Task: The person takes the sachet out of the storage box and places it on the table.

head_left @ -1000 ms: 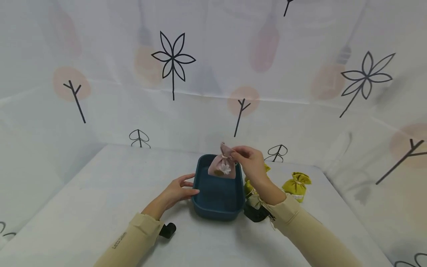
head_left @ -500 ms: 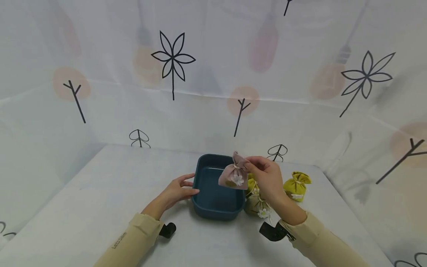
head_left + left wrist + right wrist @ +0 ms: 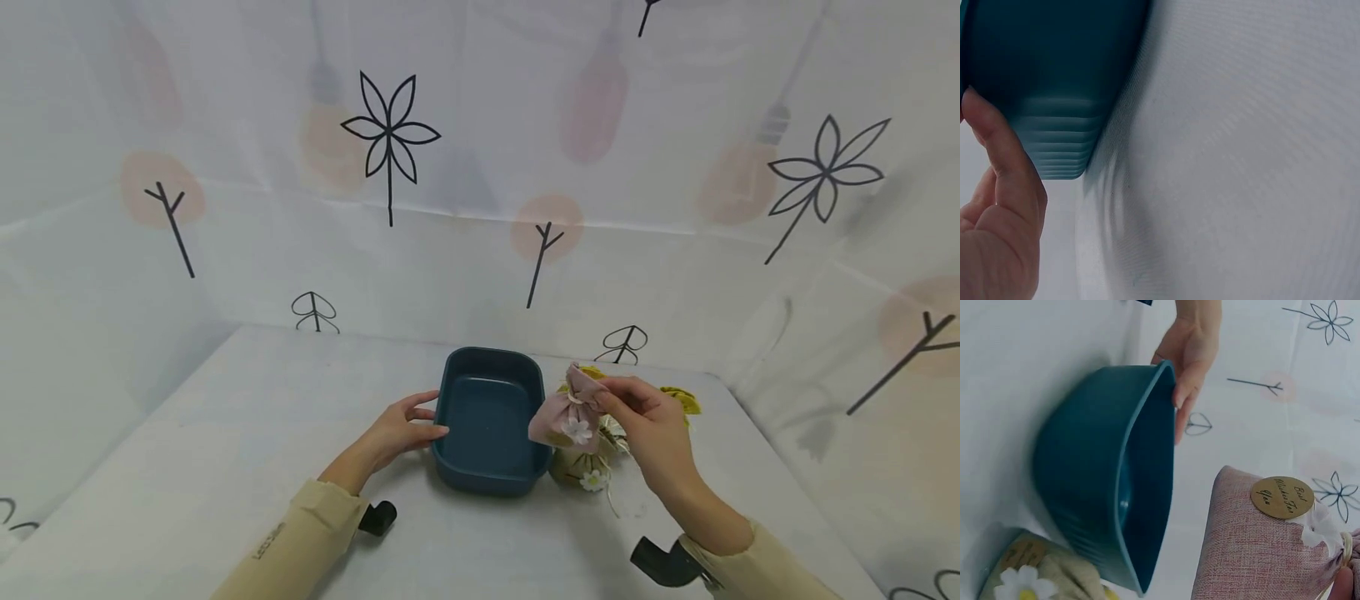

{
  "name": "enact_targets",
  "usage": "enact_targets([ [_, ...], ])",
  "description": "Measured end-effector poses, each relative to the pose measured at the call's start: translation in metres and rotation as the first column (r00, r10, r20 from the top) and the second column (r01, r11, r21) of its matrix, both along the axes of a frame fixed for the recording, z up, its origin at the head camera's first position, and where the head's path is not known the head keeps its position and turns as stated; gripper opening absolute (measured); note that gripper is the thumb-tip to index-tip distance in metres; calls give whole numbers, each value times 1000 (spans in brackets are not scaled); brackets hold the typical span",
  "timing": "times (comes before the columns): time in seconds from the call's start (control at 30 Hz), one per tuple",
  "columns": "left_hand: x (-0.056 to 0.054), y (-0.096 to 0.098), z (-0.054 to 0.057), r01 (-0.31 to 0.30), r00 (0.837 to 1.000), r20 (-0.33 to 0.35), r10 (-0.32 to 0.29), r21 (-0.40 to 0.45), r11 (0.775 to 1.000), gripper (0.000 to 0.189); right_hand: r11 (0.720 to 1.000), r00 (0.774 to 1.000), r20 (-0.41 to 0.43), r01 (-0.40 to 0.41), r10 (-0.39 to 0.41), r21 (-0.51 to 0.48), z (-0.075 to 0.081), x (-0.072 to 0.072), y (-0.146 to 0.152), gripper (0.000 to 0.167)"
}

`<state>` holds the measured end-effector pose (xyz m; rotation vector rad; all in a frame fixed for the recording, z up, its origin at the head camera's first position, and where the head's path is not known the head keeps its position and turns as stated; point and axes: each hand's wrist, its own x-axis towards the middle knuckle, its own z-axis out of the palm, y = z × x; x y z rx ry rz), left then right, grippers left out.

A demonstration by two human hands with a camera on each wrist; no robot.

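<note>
My right hand [image 3: 660, 429] pinches a pink drawstring sachet [image 3: 572, 417] by its gathered neck. The sachet hangs just right of a dark blue plastic box [image 3: 491, 482], overlapping its right rim in the head view. Up close in the right wrist view, the pink cloth pouch [image 3: 1260, 544] shows a round brown tag and a white flower. At the box's left side, my left hand [image 3: 401, 429] holds the wall, thumb over the rim. A beige sachet [image 3: 577, 468] with a white flower sits against the box's right side, partly hidden by the pink one.
Yellow-green sachets show behind my right hand, one of them [image 3: 684, 398] at the far right, mostly hidden. A white cloth covers the table [image 3: 247, 417]. Behind it rises a patterned white backdrop [image 3: 465, 250].
My right hand has carried the pink sachet out from over the box, rightward and toward me. The beige sachet came into view and the yellow-green ones became more covered. My left hand has stayed put.
</note>
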<state>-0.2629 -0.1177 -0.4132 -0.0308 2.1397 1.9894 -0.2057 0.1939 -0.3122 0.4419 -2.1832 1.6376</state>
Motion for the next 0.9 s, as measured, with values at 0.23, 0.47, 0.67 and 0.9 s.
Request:
enact_targets([
  [0.23,0,-1,-1,-3,1000,2,3,-3,1000,75,999,999,-40,24,-22,37,-5,9,18,15],
  [0.47,-2,0,-3,-1,1000,-2,1,-17,1000,75,998,998,-52,45,-47,-49,-13,22,39,13],
  [0.67,-3,-2,-4,-9,1000,3,9,-12,1000,74,991,995,-66,71,-79,-116,-21,27,53,10],
  [0.9,-2,0,-2,-14,1000,-1,14,-7,1000,73,974,975,11,220,-220,-57,-32,29,69,10],
])
